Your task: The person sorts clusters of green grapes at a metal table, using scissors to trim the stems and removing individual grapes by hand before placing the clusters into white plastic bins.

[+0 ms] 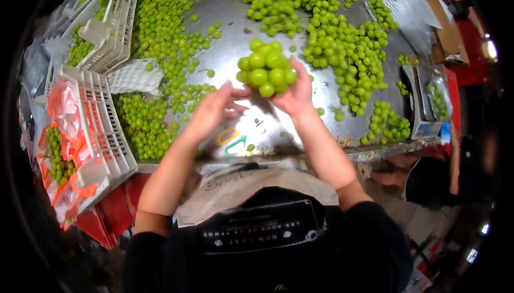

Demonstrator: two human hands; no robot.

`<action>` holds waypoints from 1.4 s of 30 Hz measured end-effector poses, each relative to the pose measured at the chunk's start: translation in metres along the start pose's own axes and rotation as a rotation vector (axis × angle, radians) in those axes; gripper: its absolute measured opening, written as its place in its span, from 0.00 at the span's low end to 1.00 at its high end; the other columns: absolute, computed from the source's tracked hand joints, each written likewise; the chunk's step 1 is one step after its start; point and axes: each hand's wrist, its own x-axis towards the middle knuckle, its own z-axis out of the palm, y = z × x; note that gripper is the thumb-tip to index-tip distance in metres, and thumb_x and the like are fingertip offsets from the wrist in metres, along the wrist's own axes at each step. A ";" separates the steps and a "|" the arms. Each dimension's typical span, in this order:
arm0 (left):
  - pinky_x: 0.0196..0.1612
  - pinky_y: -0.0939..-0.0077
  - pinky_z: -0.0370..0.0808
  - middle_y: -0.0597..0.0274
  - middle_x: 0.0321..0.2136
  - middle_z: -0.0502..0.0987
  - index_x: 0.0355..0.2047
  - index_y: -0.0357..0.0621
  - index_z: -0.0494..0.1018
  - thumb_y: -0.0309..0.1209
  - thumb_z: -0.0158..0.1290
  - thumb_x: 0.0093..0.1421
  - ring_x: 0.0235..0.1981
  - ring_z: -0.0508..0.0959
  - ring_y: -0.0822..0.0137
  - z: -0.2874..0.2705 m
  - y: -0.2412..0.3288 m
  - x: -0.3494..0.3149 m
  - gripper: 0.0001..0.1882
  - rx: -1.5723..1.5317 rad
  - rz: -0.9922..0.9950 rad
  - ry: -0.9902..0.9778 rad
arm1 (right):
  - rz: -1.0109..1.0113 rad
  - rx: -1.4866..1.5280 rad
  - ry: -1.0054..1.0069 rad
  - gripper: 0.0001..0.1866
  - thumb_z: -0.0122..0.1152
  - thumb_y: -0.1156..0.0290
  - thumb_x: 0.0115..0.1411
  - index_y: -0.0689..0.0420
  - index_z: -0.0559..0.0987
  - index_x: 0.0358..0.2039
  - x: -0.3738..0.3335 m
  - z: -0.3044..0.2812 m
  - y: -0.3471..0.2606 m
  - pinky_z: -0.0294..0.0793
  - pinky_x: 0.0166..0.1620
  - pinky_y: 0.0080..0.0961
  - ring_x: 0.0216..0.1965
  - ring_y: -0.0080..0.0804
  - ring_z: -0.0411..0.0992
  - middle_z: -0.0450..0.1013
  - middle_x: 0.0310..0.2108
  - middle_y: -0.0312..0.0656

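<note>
A compact bunch of green grapes [266,69] is held up over the metal table, with my right hand [297,94] gripping it from below and its right side. My left hand [215,106] is just to the lower left of the bunch, its fingers parted and nothing in them. Scissors [233,141] with yellow and teal handles lie on the table between my forearms. A few loose grapes [250,147] are scattered near them.
Loose grapes [160,41] spread along the table's left side, and larger bunches [348,52] cover its right. White plastic crates [101,116] with grapes stand at the left edge. At the right are a small box [425,128], foam wrap [412,9] and another person [441,178].
</note>
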 end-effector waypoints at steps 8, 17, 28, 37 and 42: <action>0.54 0.66 0.63 0.53 0.51 0.67 0.51 0.44 0.67 0.38 0.47 0.60 0.54 0.65 0.60 0.005 0.019 0.009 0.21 0.001 0.367 0.465 | 0.003 -0.003 -0.012 0.21 0.49 0.62 0.57 0.55 0.66 0.50 -0.007 0.004 -0.002 0.60 0.57 0.44 0.52 0.43 0.63 0.65 0.49 0.46; 0.57 0.61 0.59 0.53 0.48 0.68 0.35 0.42 0.77 0.27 0.59 0.46 0.54 0.64 0.52 0.012 0.058 0.002 0.13 0.589 0.774 0.381 | 0.018 -0.066 -0.008 0.21 0.47 0.62 0.58 0.57 0.65 0.51 -0.009 0.005 0.005 0.61 0.57 0.44 0.52 0.42 0.64 0.65 0.50 0.46; 0.59 0.59 0.55 0.56 0.48 0.66 0.37 0.44 0.77 0.25 0.57 0.46 0.58 0.60 0.53 0.006 0.047 -0.001 0.15 0.451 0.717 0.279 | -0.034 -0.207 -0.073 0.24 0.46 0.62 0.58 0.57 0.63 0.54 -0.016 0.010 0.010 0.60 0.57 0.43 0.53 0.41 0.63 0.63 0.52 0.46; 0.58 0.59 0.57 0.58 0.48 0.68 0.39 0.47 0.76 0.24 0.58 0.42 0.57 0.61 0.52 0.001 0.055 -0.010 0.19 0.701 0.789 0.264 | -0.136 -0.381 -0.056 0.26 0.46 0.64 0.58 0.58 0.58 0.57 -0.023 0.016 0.004 0.60 0.58 0.39 0.54 0.40 0.62 0.62 0.54 0.48; 0.56 0.60 0.60 0.58 0.42 0.69 0.31 0.42 0.74 0.28 0.60 0.43 0.53 0.64 0.53 -0.001 0.059 -0.008 0.13 0.769 0.815 0.274 | -0.075 -0.362 -0.056 0.26 0.46 0.65 0.58 0.58 0.58 0.56 -0.024 0.012 0.009 0.60 0.57 0.39 0.53 0.40 0.63 0.63 0.53 0.47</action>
